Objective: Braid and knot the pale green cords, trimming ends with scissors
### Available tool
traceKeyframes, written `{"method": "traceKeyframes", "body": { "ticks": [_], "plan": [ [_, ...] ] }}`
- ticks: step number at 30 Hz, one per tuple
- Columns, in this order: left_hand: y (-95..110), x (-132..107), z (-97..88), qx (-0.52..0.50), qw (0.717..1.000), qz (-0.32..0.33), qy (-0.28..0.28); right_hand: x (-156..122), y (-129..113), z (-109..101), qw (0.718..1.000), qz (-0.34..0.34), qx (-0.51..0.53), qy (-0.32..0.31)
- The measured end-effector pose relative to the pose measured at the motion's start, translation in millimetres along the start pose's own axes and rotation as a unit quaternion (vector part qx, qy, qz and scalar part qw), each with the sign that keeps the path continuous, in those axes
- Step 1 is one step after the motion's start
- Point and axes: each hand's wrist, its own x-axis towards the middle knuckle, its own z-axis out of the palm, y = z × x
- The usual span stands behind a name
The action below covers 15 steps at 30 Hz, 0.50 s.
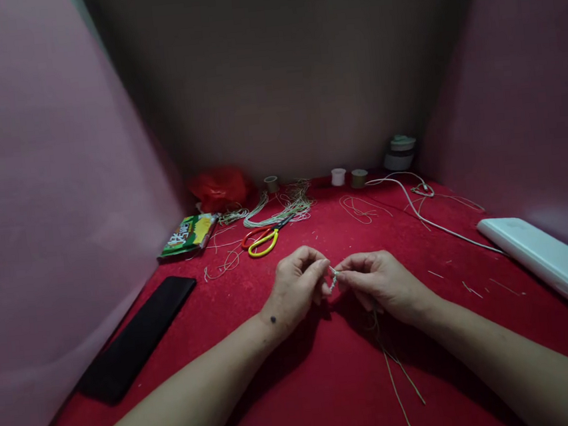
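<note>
Smooth pinkish side walls (48, 162) flank a mottled red tabletop (291, 393). Left to right lie a flat black rectangular object (138, 337), a glossy green-and-yellow packet (188, 237), a crumpled red plastic bag (218, 187) and red-and-yellow-handled scissors (263, 243). Centrally, between the left hand (293, 284) and right hand (388, 282), both sets of fingers pinch a thin, pale knotted cord (333, 280). Rightmost sits a smooth white rounded slab (533, 252), near a thin white cable (433, 223).

It's 1 cam, head-worn, close above the near side of the red cloth (292, 400), facing forward and down across it.
</note>
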Motion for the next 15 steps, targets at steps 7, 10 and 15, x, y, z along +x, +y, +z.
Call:
{"method": "traceKeyframes", "body": {
  "ticks": [7, 10, 15],
  "plan": [
    [-24.2, 45.5, -60.3, 0.278, 0.95, 0.024, 0.143, 10.1, 14.2, -2.4, 0.997, 0.006, 0.076, -0.034],
    [-38.6, 60.1, -83.3, 0.409, 0.904, 0.006, 0.123, 12.8, 15.1, -4.1, 0.994, 0.008, 0.092, -0.051],
    [-49.7, 66.9, -86.2, 0.549, 0.833, -0.025, 0.061, 10.6, 8.6, -5.3, 0.994, 0.009, 0.092, -0.05]
  ]
}}
